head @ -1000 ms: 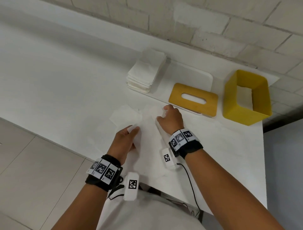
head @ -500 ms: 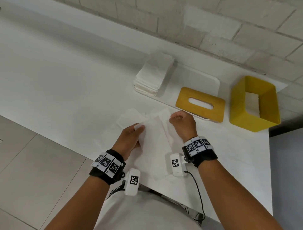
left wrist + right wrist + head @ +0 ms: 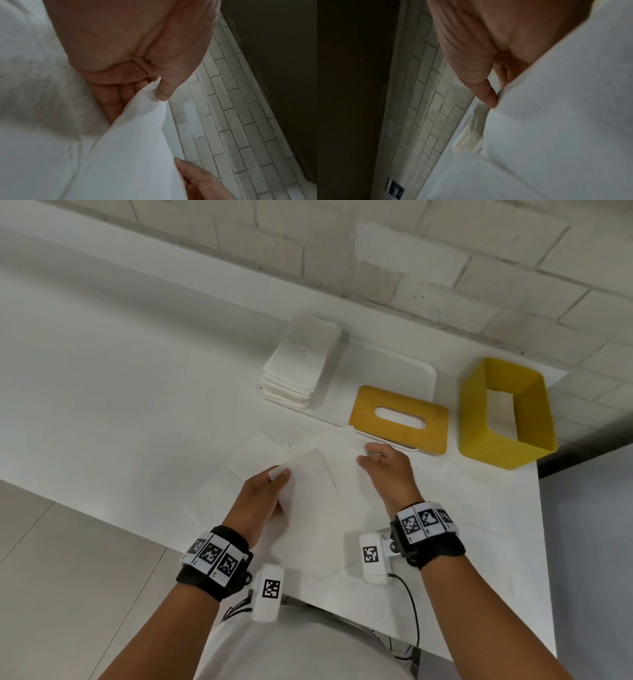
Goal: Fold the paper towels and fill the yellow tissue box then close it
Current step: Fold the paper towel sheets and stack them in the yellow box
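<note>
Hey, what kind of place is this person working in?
Probably a plain workroom or test bench, not a home: a bare white table against a painted brick wall, a tiled floor, and tracking markers strapped on both wrists.

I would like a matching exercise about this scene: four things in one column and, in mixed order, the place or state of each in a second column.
Column one:
1. yellow tissue box
2. yellow lid
3. stack of paper towels
4. paper towel being folded

Column two:
a. lying flat, slot facing up
b. pinched by the left hand
c. open, at the far right of the table
d. piled on the white tray

Pairs: 1-c, 2-a, 3-d, 4-b
</note>
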`<act>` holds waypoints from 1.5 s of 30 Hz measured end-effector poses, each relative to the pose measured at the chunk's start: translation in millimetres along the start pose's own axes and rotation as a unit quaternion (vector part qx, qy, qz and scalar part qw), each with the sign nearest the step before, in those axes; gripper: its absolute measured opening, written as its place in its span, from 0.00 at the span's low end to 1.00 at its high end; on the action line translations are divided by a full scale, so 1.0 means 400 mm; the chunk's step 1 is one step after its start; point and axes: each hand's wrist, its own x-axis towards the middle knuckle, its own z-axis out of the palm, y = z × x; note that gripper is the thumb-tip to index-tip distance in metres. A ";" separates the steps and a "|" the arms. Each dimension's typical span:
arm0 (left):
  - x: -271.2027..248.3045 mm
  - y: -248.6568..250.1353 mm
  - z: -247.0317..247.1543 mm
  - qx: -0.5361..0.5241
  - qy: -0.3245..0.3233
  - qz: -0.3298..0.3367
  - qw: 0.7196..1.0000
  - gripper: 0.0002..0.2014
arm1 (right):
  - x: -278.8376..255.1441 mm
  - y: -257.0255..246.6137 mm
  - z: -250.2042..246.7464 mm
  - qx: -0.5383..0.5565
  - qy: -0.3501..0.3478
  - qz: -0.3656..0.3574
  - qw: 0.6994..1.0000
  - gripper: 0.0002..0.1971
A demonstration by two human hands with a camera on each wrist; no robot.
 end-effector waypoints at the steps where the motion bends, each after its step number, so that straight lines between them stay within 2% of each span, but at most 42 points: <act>1: -0.003 0.005 0.001 0.000 -0.004 0.005 1.000 0.12 | -0.011 -0.005 -0.016 0.044 -0.002 -0.001 0.999 0.10; 4: -0.011 0.027 0.010 0.003 -0.019 0.023 1.000 0.13 | -0.055 -0.033 -0.072 0.141 -0.042 0.001 0.989 0.10; 8: -0.015 0.066 0.028 0.019 -0.028 0.052 0.998 0.13 | -0.118 -0.108 -0.138 0.212 -0.090 -0.030 0.973 0.13; 12: -0.013 0.105 0.045 0.013 -0.044 0.067 0.997 0.14 | -0.154 -0.145 -0.176 0.307 -0.141 -0.066 0.939 0.17; 14: -0.015 0.125 0.053 0.000 -0.061 0.063 0.996 0.13 | -0.170 -0.150 -0.179 0.326 -0.169 -0.071 0.927 0.18; 17: -0.030 0.155 0.066 -0.021 -0.101 0.058 0.993 0.13 | -0.199 -0.144 -0.157 0.273 -0.196 -0.074 0.939 0.16; 21: -0.059 0.174 0.078 -0.061 -0.165 0.079 0.981 0.18 | -0.231 -0.114 -0.085 0.165 -0.154 -0.107 0.968 0.14; 25: -0.080 0.173 0.084 -0.117 -0.220 0.080 0.965 0.16 | -0.254 -0.098 -0.048 0.165 -0.109 -0.108 0.974 0.13; 27: -0.091 0.165 0.083 -0.137 -0.248 0.066 0.957 0.22 | -0.262 -0.096 -0.042 0.165 -0.103 -0.104 0.975 0.13; 31: -0.113 0.153 0.087 -0.194 -0.295 0.058 0.934 0.23 | -0.273 -0.095 -0.026 0.194 -0.082 -0.101 0.972 0.12; 33: -0.117 0.139 0.090 -0.217 -0.291 0.059 0.930 0.28 | -0.277 -0.093 -0.019 0.206 -0.073 -0.104 0.970 0.12; 37: -0.121 0.130 0.105 -0.180 -0.205 0.065 0.960 0.16 | -0.281 -0.096 -0.013 0.212 -0.066 -0.099 0.970 0.14; 40: -0.111 0.130 0.109 -0.167 -0.156 0.053 0.972 0.17 | -0.281 -0.095 -0.010 0.216 -0.072 -0.092 0.969 0.14; 45: -0.103 0.135 0.102 -0.161 -0.118 0.041 0.979 0.16 | -0.276 -0.090 -0.013 0.210 -0.063 -0.094 0.971 0.15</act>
